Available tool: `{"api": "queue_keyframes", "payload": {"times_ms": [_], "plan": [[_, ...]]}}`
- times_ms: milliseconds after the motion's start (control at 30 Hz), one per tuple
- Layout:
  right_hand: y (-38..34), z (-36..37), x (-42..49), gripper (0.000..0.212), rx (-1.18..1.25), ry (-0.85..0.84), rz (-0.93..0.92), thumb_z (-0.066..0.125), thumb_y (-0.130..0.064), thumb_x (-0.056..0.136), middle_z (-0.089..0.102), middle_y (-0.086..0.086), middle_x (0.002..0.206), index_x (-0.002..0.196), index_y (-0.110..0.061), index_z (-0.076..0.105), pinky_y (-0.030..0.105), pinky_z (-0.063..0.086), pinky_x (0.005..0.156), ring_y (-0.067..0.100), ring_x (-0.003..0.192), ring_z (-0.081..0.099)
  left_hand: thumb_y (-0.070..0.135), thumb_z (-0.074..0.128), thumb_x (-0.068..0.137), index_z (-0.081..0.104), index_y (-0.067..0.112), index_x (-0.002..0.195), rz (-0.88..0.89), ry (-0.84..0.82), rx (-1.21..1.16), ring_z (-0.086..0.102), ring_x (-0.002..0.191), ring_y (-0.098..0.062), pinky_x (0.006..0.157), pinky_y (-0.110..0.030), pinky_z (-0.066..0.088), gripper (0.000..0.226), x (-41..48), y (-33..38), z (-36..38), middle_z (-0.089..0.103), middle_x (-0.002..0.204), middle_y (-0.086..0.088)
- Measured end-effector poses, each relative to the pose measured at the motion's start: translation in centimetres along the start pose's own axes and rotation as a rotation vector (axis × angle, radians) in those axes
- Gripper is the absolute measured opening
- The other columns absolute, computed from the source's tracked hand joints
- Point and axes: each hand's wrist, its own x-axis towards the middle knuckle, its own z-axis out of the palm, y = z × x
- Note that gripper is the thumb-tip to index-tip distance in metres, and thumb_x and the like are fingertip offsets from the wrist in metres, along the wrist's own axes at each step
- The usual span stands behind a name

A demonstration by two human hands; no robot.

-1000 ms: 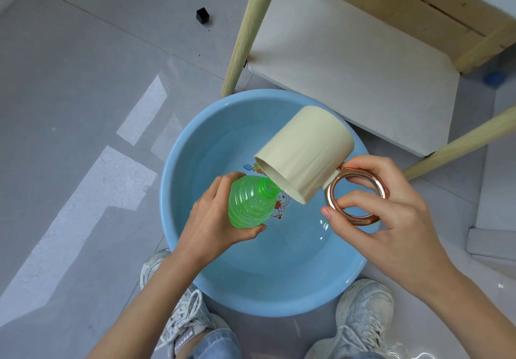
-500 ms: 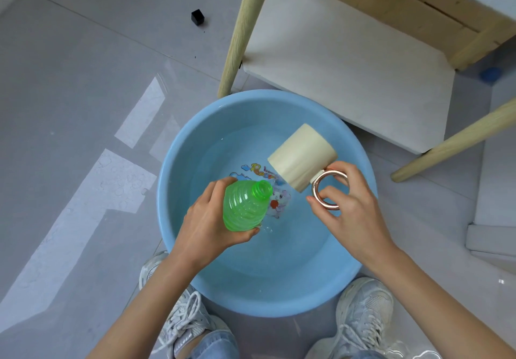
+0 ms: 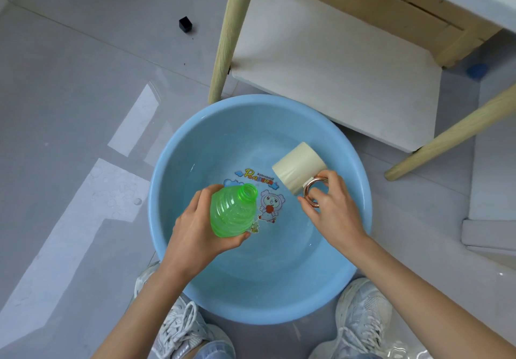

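A round blue basin with shallow water and a cartoon print on its bottom stands on the floor between my feet. My left hand grips a green ribbed plastic bottle with no cap, its open neck pointing up and to the right, over the basin. My right hand holds the copper ring handle of a cream mug. The mug is tipped on its side low inside the basin at the right, mouth facing down-left. The bottle and the mug are apart.
A pale wooden table with slanted legs and a white lower shelf stands just behind the basin. A small black cube lies on the grey tile floor at the back left. White sneakers flank the basin's near rim.
The mug has moved away from the bottle's neck, down and to the right into the basin. The bottle has tilted more upright and stayed in my left hand.
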Motion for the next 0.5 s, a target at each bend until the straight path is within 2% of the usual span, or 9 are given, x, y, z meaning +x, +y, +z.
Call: {"api": "queue_keyframes", "payload": {"times_ms": [200, 400, 500], "plan": [[-0.4, 1.8, 0.3, 0.024, 0.092, -0.040, 0.141, 0.076, -0.024, 0.080, 0.056, 0.013, 0.103, 0.064, -0.009, 0.064, 0.037, 0.055, 0.060, 0.034, 0.083, 0.061, 0.069, 0.067, 0.048, 0.042, 0.031, 0.124, -0.013, -0.011, 0.005, 0.054, 0.105, -0.009, 0.082, -0.027, 0.043, 0.088, 0.0, -0.4, -0.4, 0.054, 0.119, 0.016], [-1.4, 2.1, 1.2, 0.026, 0.080, -0.131, 0.203, 0.074, -0.030, 0.081, 0.057, 0.015, 0.099, 0.065, -0.011, 0.066, 0.036, 0.052, 0.061, 0.036, 0.079, 0.063, 0.068, 0.067, 0.048, 0.041, 0.033, 0.123, -0.025, -0.023, 0.038, 0.055, 0.105, -0.009, 0.079, -0.026, 0.041, 0.087, 0.1, -0.6, -0.6, 0.055, 0.118, 0.019], [-1.7, 2.1, 1.7, 0.031, 0.073, -0.199, 0.240, 0.070, -0.036, 0.085, 0.054, 0.014, 0.099, 0.069, -0.010, 0.067, 0.036, 0.050, 0.064, 0.036, 0.083, 0.062, 0.069, 0.067, 0.048, 0.041, 0.034, 0.123, -0.028, -0.019, 0.034, 0.054, 0.105, -0.008, 0.078, -0.025, 0.040, 0.087, 0.1, -0.6, -0.7, 0.055, 0.118, 0.020]]}}
